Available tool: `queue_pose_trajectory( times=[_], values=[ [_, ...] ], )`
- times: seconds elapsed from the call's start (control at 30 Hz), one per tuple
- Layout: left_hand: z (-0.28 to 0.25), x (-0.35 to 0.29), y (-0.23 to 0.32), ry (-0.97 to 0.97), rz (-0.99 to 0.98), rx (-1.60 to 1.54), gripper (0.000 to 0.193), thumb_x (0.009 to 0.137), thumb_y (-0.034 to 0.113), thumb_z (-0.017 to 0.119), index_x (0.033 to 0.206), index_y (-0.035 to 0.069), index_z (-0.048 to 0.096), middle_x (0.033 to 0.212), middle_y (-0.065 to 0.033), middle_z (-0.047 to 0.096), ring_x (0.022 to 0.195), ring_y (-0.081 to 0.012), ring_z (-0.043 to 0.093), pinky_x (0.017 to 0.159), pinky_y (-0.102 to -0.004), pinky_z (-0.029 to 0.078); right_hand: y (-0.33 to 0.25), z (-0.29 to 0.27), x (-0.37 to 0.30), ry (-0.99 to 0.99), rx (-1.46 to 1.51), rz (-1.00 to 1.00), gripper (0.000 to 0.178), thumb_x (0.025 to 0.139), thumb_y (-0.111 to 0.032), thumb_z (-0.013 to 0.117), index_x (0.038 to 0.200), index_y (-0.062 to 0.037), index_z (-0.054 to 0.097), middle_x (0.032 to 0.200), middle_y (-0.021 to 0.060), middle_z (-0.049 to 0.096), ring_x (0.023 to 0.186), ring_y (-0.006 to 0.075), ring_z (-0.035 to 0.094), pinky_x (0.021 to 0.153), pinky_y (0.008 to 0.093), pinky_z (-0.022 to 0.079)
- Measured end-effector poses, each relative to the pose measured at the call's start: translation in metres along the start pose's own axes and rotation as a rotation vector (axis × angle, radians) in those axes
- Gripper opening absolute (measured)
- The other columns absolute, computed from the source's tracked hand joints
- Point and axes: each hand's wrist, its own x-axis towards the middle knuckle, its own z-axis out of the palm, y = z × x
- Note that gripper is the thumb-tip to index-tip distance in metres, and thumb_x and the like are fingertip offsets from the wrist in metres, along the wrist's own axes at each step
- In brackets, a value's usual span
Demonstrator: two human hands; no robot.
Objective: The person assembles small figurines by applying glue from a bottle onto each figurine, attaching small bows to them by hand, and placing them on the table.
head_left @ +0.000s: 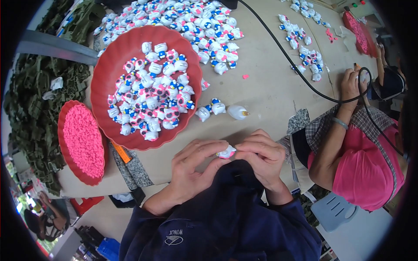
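Observation:
In front of my chest, my left hand pinches a small white toy figurine with pink edges between thumb and fingers. My right hand closes its fingertips on the figurine's right end; whether a tiny piece sits between them is hidden. Just beyond, a white squeeze bottle with a yellowish tip lies on its side. Left of it are a few white and blue figurines. A large red scalloped bowl holds many figurines, and a smaller red dish is heaped with pink pieces.
A big pile of figurines covers the far table. Dark green parts are heaped at left. A black cable crosses to the right, where a co-worker in pink works. An orange-handled tool lies beside the dish.

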Motion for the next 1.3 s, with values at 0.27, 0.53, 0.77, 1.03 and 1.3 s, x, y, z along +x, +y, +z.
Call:
queue_pose_trajectory(
  times=[0.27, 0.53, 0.77, 1.03, 1.3],
  values=[
    [-0.044, 0.039, 0.002, 0.435, 0.173, 0.746, 0.038, 0.067, 0.000, 0.076, 0.103, 0.004, 0.065, 0.094, -0.0098, 0.066, 0.088, -0.0250, 0.058, 0.082, -0.0357, 0.043, 0.009, 0.002, 0.024, 0.276, -0.209, 0.121, 0.035, 0.066, -0.002, 0.077, 0.099, -0.0011, 0.065, 0.095, 0.0096, 0.062, 0.082, 0.0208, 0.057, 0.068, 0.0278, 0.045],
    [0.024, 0.038, -0.007, 0.114, 0.129, 0.779, 0.039, 0.076, 0.000, 0.063, 0.114, 0.001, 0.058, 0.104, -0.0112, 0.057, 0.075, -0.0223, 0.061, 0.057, -0.0300, 0.050, 0.032, 0.005, 0.019, 0.215, -0.108, 0.084, 0.035, 0.075, 0.002, 0.067, 0.108, 0.0005, 0.056, 0.107, 0.0116, 0.063, 0.095, 0.0190, 0.060, 0.081, 0.0296, 0.046],
    [0.032, 0.041, -0.008, -0.005, 0.093, 0.912, 0.037, 0.081, 0.007, 0.061, 0.117, 0.003, 0.057, 0.101, -0.0103, 0.056, 0.074, -0.0207, 0.060, 0.055, -0.0295, 0.050, 0.029, -0.013, -0.001, 0.274, 0.030, 0.041, 0.035, 0.085, -0.002, 0.057, 0.118, 0.0036, 0.046, 0.112, 0.0169, 0.062, 0.088, 0.0134, 0.057, 0.079, 0.0241, 0.044],
    [0.020, 0.016, -0.009, 0.014, -0.059, -0.100, 0.031, 0.085, 0.000, 0.061, 0.116, 0.001, 0.058, 0.103, -0.0114, 0.058, 0.090, -0.0210, 0.062, 0.077, -0.0276, 0.050, 0.006, -0.018, -0.008, 0.343, 0.164, 0.070, 0.037, 0.078, -0.006, 0.065, 0.113, 0.0034, 0.055, 0.089, 0.0108, 0.063, 0.069, 0.0120, 0.055, 0.063, 0.0236, 0.044],
    [0.011, 0.002, -0.023, -0.084, -0.383, -0.680, 0.035, 0.089, -0.003, 0.055, 0.124, -0.002, 0.052, 0.113, -0.0074, 0.056, 0.106, -0.0143, 0.057, 0.091, -0.0246, 0.045, -0.009, -0.035, -0.005, 0.085, -0.115, -0.078, 0.038, 0.060, -0.011, 0.081, 0.092, 0.0029, 0.067, 0.070, 0.0081, 0.064, 0.057, 0.0164, 0.051, 0.051, 0.0257, 0.039]
  ],
)
